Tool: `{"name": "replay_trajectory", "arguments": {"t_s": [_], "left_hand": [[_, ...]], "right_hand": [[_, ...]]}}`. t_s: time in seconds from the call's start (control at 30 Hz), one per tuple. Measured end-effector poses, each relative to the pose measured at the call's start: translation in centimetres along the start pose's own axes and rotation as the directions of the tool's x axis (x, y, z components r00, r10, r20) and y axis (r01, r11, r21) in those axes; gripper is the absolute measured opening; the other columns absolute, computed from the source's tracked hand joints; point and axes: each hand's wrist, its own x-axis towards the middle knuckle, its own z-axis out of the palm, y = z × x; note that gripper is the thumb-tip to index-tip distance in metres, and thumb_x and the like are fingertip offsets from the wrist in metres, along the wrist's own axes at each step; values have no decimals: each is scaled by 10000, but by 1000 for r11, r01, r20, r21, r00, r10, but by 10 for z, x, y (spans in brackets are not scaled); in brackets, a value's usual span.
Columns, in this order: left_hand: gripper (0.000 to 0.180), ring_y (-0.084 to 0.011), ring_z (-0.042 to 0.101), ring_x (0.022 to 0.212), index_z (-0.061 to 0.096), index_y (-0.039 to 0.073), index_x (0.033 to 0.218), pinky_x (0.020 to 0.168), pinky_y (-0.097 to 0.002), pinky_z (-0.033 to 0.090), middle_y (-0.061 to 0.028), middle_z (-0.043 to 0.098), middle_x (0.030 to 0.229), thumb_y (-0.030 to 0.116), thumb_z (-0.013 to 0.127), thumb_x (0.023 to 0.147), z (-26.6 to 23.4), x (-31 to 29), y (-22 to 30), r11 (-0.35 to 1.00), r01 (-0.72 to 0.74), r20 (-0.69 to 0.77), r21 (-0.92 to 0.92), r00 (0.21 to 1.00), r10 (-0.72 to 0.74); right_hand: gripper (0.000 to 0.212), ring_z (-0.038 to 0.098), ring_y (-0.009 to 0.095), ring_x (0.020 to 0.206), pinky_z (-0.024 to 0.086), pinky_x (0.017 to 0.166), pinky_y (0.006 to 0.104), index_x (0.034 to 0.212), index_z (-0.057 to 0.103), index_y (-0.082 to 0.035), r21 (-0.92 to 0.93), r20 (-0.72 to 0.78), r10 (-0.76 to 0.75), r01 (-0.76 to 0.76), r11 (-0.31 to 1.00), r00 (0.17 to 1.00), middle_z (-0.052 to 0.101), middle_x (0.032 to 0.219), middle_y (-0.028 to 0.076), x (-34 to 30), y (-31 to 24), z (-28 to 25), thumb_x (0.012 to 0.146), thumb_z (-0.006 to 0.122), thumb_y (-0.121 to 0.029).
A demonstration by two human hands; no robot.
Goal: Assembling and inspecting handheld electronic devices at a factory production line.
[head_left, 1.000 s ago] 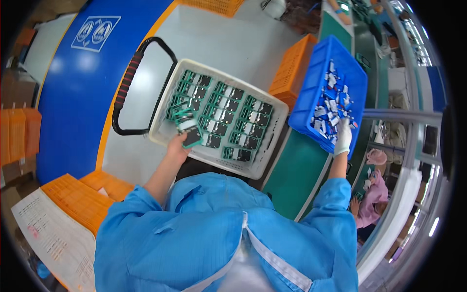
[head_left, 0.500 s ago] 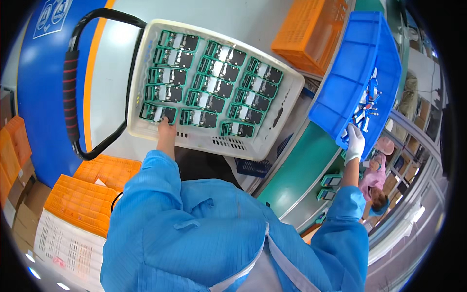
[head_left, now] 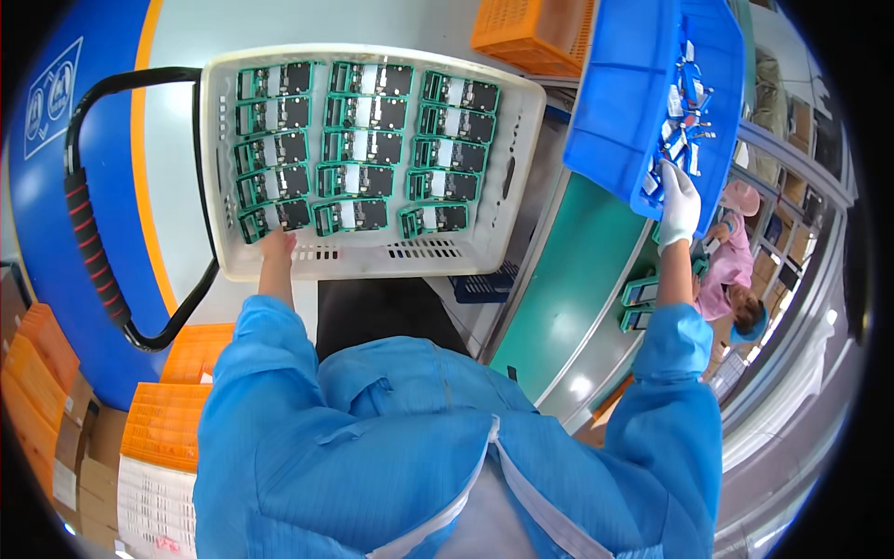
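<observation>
Bare, my left hand [head_left: 277, 245] is at the near left corner of a white plastic crate [head_left: 372, 264]. Its fingers are closed on the near edge of a green-framed circuit board [head_left: 276, 220], which sits slightly askew. Several similar boards stand in three columns inside the crate. My right hand [head_left: 681, 203], in a white glove, reaches into a blue bin [head_left: 619, 102] on the right. Its fingers are bent together among small blue-and-white parts with short leads [head_left: 684, 121]; what they grip, if anything, is hidden.
A black push handle with a padded grip [head_left: 93, 233] rises left of the crate. Orange crates [head_left: 166, 419] are stacked at the lower left, another orange crate [head_left: 531, 37] at the far side. The green bench [head_left: 549, 279] runs under the bin. A person in pink [head_left: 731, 265] is beyond it.
The whole view has turned, so the crate now lies straighter and further left. My left hand stays at the same board. My right hand stays at the parts in the bin.
</observation>
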Motion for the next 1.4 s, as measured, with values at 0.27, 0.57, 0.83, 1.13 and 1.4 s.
{"name": "replay_trajectory", "arguments": {"t_s": [0.27, 0.57, 0.83, 1.13, 1.4], "left_hand": [[592, -182, 622, 701, 358, -5, 1356, 582, -297, 509, -99, 597, 867, 116, 600, 830, -32, -167, 8, 810, -545, 163, 218, 838, 520], [538, -316, 628, 924, 493, 74, 1300, 800, -437, 496, -142, 669, 921, 199, 605, 788, -171, -349, -125, 500, -652, 43, 570, 631, 775], [298, -296, 627, 810, 604, 54, 1129, 705, -396, 495, -122, 649, 851, 80, 540, 840, -361, -485, -181, 541, -698, -692, 469, 91, 717], [214, -298, 626, 796, 628, 39, 1029, 707, -398, 496, -127, 643, 853, 110, 569, 837, -431, -498, -216, 465, -751, -704, 469, 0, 710], [199, -159, 626, 849, 600, -21, 1081, 726, -299, 521, -99, 649, 900, 81, 584, 911, -430, -359, -229, 473, -879, -15, 63, 473, 881]], "right_hand": [[475, 639, 269, 1041, 452, 909, 335, 1160, 661, -71, -302, -75, -119, 91, 949, 990, 678, 1111, 141, -9, -6, 0, 888, 544, -443], [449, 514, 278, 1232, 377, 1058, 369, 1342, 513, -31, -211, -3, -361, 352, 912, 933, 547, 1346, 127, 19, 75, -40, 957, 477, -258], [476, 581, 291, 1134, 477, 943, 333, 1398, 436, -122, -440, -232, -750, 621, 649, 619, 442, 1436, 156, -6, 16, -19, 946, 515, -247], [397, 557, 257, 1163, 406, 1009, 335, 1260, 575, 17, 407, 414, -817, 721, 561, 402, 596, 1277, 142, -290, -33, 78, 949, 508, -221], [268, 609, 307, 1055, 453, 936, 394, 1114, 661, -77, 314, 55, -941, 888, 335, 335, 660, 1121, 131, -468, -114, 16, 866, 612, -163]]}}
